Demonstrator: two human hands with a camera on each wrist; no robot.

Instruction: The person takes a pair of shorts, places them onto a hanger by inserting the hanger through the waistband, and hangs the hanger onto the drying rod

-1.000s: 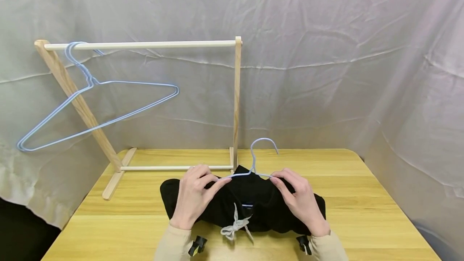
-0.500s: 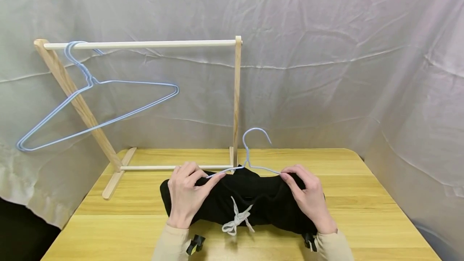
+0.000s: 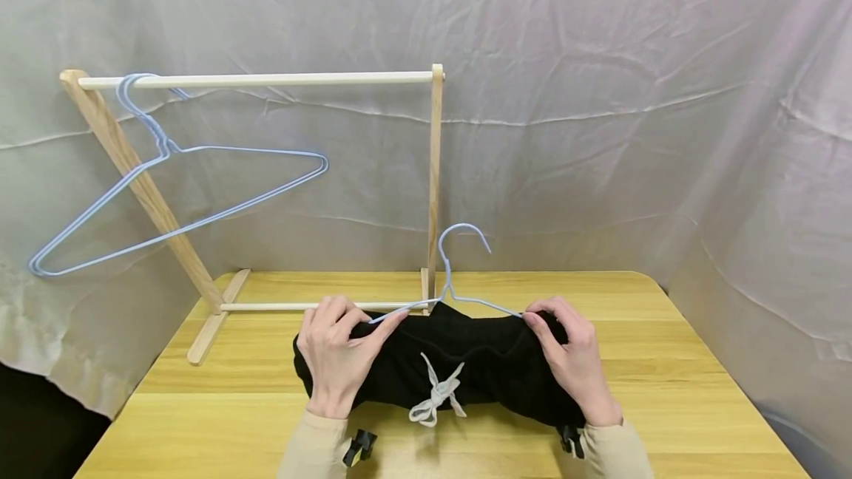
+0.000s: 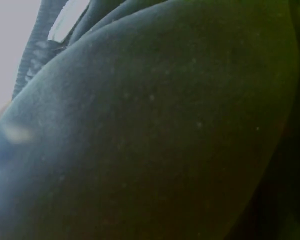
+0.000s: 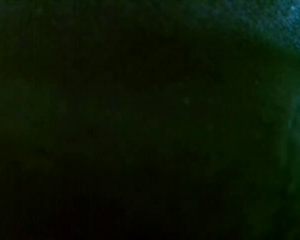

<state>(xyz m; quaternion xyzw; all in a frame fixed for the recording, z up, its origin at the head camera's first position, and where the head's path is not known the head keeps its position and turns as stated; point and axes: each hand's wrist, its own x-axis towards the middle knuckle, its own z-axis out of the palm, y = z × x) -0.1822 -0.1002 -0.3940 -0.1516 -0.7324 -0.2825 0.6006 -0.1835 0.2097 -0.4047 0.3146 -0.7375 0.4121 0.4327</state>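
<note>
A blue wire hanger (image 3: 447, 278) stands up out of a black garment (image 3: 466, 346), its hook tilted to the right in the head view. My left hand (image 3: 336, 357) pinches the garment's edge and the hanger's left arm between thumb and fingers. On the other side my right hand (image 3: 569, 357) pinches the garment along the hanger's right arm. The lower part of the hanger is hidden in the cloth. A pale drawstring (image 3: 439, 394) tied in a bow hangs from the garment's front. Dark cloth (image 4: 155, 115) fills the left wrist view, and the right wrist view is nearly black.
Behind and to the left, a wooden clothes rack (image 3: 266, 80) stands on the wooden table (image 3: 672, 390). Blue wire hangers (image 3: 166, 146) hang at its left end. The rack's right post (image 3: 435, 183) is just behind the held hanger's hook. A grey curtain (image 3: 599, 131) encloses the back and sides.
Both hands have slid apart along the hanger's arms, the left to the left and the right to the right. The hanger's hook has risen and shifted left, and the garment's neckline is stretched wider.
</note>
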